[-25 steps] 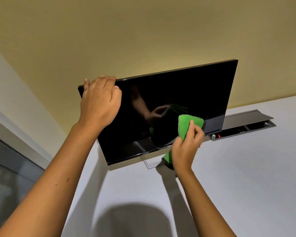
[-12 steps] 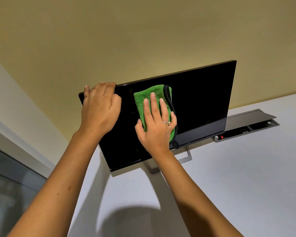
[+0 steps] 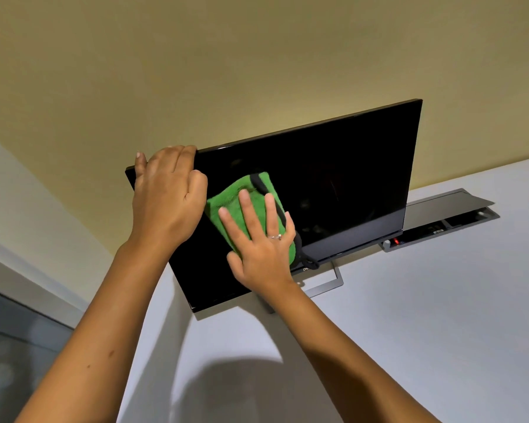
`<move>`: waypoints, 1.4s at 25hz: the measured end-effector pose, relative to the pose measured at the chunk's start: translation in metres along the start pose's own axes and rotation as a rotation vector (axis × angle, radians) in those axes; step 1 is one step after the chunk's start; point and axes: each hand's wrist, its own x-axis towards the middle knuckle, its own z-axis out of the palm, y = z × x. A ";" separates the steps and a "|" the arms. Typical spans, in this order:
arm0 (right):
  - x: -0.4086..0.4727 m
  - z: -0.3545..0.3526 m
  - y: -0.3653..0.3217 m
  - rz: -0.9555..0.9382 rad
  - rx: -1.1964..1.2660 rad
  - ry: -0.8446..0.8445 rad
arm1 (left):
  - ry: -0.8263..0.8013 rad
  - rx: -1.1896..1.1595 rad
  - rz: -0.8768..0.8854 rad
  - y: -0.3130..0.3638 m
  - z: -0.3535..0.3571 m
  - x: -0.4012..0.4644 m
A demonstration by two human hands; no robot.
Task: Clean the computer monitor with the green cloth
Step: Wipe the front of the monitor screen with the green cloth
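Moved: green cloth has slid leftward across the monitor.
Hands: right hand flat on cloth; left hand grips monitor's top-left corner.
Hidden: corner, stand partly.

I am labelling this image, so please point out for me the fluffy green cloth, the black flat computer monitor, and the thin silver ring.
fluffy green cloth (image 3: 231,195): head view, bare upper-left part above the fingers.
black flat computer monitor (image 3: 342,178): head view, middle of the dark screen.
thin silver ring (image 3: 275,237): head view, band on a right-hand finger.
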 end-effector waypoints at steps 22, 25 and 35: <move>-0.023 0.009 0.016 -0.197 -0.068 -0.026 | -0.148 0.040 -0.065 0.002 -0.008 0.009; -0.056 0.017 0.044 -0.314 -0.146 -0.019 | -0.158 0.012 -0.074 0.004 -0.010 0.008; 0.034 -0.021 0.036 0.208 0.040 0.159 | -0.216 0.109 -0.030 0.005 -0.017 0.012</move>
